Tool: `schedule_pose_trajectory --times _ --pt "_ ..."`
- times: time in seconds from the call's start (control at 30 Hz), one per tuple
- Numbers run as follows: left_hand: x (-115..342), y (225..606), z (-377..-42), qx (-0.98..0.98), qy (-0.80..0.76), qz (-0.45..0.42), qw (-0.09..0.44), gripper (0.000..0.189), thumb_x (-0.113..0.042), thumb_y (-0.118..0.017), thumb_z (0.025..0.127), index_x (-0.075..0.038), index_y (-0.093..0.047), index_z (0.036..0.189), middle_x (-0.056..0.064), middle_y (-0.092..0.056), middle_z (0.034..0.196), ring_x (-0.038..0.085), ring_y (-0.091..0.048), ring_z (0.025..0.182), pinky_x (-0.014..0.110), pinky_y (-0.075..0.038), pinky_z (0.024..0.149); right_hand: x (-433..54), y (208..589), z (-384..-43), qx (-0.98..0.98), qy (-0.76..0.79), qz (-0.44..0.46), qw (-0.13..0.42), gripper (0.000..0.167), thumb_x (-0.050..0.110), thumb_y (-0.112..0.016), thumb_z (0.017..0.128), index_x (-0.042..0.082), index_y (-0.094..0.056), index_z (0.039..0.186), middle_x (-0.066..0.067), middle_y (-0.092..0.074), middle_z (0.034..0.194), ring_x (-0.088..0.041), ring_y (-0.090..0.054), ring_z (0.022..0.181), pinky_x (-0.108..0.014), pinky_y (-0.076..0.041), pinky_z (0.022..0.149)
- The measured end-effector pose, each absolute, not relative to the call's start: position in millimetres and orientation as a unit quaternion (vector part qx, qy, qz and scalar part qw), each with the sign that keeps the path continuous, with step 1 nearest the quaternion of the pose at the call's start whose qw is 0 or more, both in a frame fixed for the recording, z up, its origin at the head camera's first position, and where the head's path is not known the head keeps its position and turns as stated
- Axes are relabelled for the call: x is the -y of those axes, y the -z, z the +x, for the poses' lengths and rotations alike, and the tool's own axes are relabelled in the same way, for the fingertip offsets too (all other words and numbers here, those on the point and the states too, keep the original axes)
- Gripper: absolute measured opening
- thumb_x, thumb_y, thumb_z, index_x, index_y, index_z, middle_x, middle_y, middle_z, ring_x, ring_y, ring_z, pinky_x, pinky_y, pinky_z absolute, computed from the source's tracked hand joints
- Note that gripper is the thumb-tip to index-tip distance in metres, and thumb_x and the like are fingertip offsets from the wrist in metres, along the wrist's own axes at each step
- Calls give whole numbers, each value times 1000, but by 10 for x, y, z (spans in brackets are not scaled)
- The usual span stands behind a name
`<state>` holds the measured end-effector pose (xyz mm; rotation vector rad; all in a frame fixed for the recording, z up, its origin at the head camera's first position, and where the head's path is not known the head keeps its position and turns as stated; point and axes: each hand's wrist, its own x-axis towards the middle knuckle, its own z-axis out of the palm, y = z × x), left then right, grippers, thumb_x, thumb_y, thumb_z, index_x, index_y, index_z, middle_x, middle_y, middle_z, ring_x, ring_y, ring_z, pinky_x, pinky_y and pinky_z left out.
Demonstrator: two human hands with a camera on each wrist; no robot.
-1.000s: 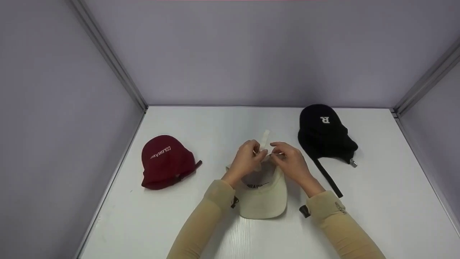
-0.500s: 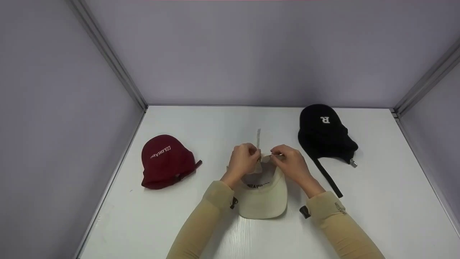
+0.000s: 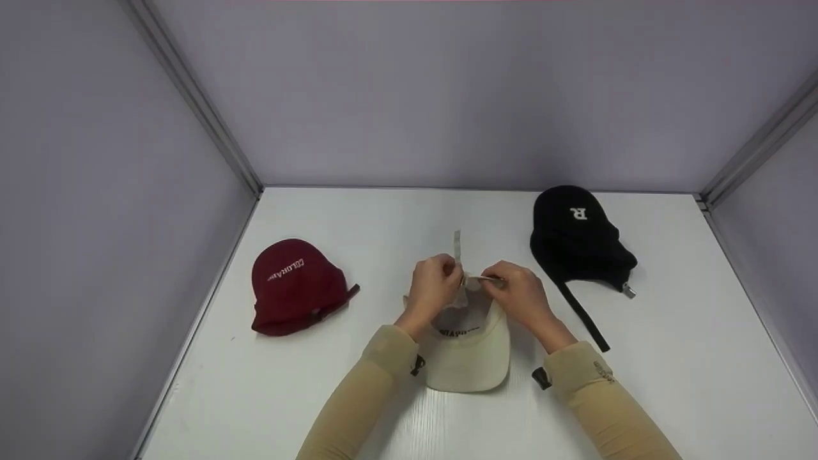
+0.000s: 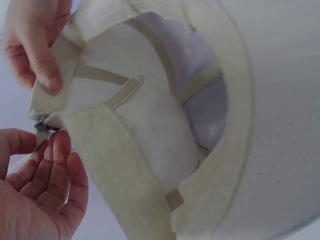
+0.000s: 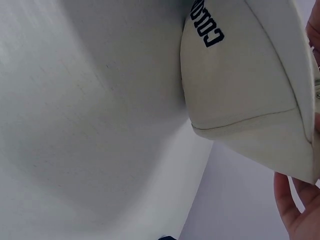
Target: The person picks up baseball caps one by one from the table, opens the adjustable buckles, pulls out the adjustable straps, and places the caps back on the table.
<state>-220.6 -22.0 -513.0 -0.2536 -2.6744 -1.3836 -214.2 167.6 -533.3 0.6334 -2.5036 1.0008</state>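
Note:
An off-white cap (image 3: 470,367) with dark lettering lies at the middle of the table, brim toward me and its inside partly showing. My left hand (image 3: 434,287) pinches the strap at the back of the cap by a small metal buckle (image 4: 41,123). Beyond those fingers the strap's loose end (image 3: 457,244) sticks up. Opposite it, my right hand (image 3: 519,295) pinches the cap's back edge between thumb and fingers; in the left wrist view its thumb presses the fabric. From the right wrist view, the cap's outer side hides part of both hands.
On the left lies a dark red cap (image 3: 297,291) with white lettering and a short strap end. At the back right sits a black cap (image 3: 572,233) marked R, its long strap (image 3: 585,316) stretched toward me. Grey panels (image 3: 409,96) wall the white table (image 3: 287,396).
My left hand has shifted slightly left, and the strap's loose end now stands more upright and further left. My right hand has moved down a little, keeping its pinch.

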Motion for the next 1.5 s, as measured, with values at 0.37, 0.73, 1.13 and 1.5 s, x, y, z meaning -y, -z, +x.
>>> schedule_pose_trajectory --times 0.37,0.73,1.13,1.5 --pt "194 5140 -2186 877 467 -69 94 16 -12 -60 93 -3 -71 86 -1 -64 71 9 -59 62 25 -50 56 -1685 5356 -2156 886 -351 217 211 5 8 -75 85 12 -74 88 -1 -71 85 -19 -67 77 -40 -54 68" --pt "182 5131 -2157 875 470 -53 100 16 -15 -61 93 -6 -70 84 -3 -63 71 8 -56 62 24 -47 55 -1654 5366 -2132 885 -353 195 233 5 6 -75 83 10 -74 87 -3 -71 84 -21 -67 74 -42 -54 66" --pt "196 5111 -2105 872 473 -53 110 15 -12 -61 92 -5 -69 82 -3 -61 69 7 -52 61 23 -44 53 -1643 5403 -2145 884 -377 160 223 5 12 -75 83 9 -75 86 -4 -72 84 -21 -66 73 -42 -53 65" --pt "196 5086 -2061 869 480 -46 112 17 -13 -61 93 -5 -70 81 -3 -63 69 6 -54 58 21 -45 50 -1617 5369 -2157 885 -376 152 230 6 7 -75 80 11 -75 85 -3 -72 83 -21 -67 75 -42 -53 67"
